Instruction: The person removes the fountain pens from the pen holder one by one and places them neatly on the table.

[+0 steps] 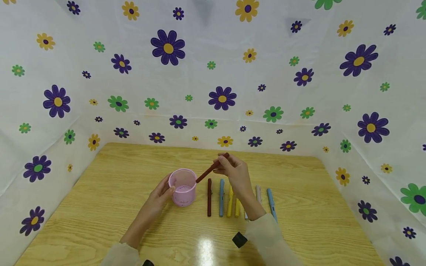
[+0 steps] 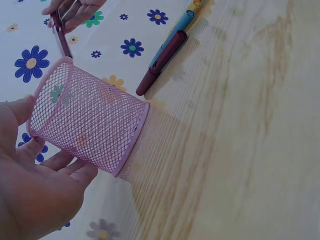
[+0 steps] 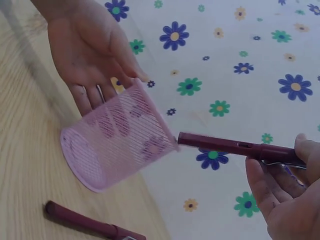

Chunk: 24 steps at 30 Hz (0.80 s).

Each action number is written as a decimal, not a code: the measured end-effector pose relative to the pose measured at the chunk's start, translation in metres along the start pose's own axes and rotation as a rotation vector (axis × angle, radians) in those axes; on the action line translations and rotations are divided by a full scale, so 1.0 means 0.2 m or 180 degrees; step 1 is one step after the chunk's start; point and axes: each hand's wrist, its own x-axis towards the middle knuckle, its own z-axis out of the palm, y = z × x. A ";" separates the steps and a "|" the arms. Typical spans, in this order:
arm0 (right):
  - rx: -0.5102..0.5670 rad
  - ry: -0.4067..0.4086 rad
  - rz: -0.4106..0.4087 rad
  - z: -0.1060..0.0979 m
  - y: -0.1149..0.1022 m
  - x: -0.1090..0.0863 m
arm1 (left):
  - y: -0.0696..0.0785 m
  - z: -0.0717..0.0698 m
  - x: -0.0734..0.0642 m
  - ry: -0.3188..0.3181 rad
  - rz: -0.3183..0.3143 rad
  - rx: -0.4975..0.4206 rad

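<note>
A pink mesh pen cup [image 1: 184,197] stands on the table, and nothing shows inside it. My left hand [image 1: 161,195] holds it from the left, thumb at the rim and fingers around the mesh wall [image 2: 90,120]. In my right hand [image 1: 235,173] a dark red pen [image 1: 211,170] is pinched near its clip end, slanting down to the left. The pen's lower end is at the cup's right rim, as the right wrist view also shows with the pen [image 3: 220,143] beside the mesh. A second dark red pen [image 1: 209,197] lies right of the cup.
Right of that pen lie a blue pen [image 1: 221,197], two yellow pens [image 1: 230,203], a pale pen [image 1: 258,194] and another blue pen [image 1: 271,203]; the right forearm partly covers this row. Flower-printed white cloth [image 1: 199,74] rises behind and beside the wooden table [image 1: 133,166].
</note>
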 end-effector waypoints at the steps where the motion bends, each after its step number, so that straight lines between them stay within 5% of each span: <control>1: -0.0020 0.0011 -0.0025 -0.02 -0.01 0.00 | 0.00 0.00 0.00 0.0002 0.0006 -0.0004; 24: -0.0211 0.0363 0.0093 -0.45 -0.15 -0.08 | -0.01 -0.01 0.00 0.0009 0.0002 0.0019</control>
